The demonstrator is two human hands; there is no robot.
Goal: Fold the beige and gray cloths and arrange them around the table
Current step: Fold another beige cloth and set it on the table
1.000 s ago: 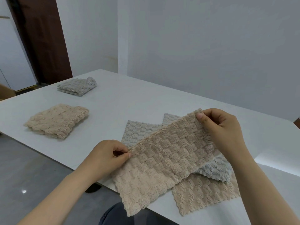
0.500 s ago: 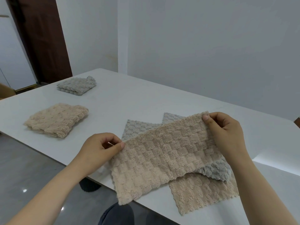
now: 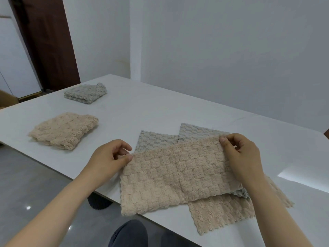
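The beige cloth (image 3: 178,175) is held up over the near edge of the table (image 3: 160,107), above loose gray cloths (image 3: 156,139) and a flat beige cloth (image 3: 222,213). It looks light, soft and floppy, so the top corners are the place to hold it. The left hand (image 3: 110,157) pinches one corner and the right hand (image 3: 243,157) the other. Open surface lies beyond the pile. A folded beige cloth (image 3: 64,131) and a folded gray cloth (image 3: 85,93) sit well apart on the left.

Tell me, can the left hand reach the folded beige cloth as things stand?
Probably yes: nothing lies on the table between the left hand and the folded beige cloth. But the hand pinches a corner of the held beige cloth and must release it first.
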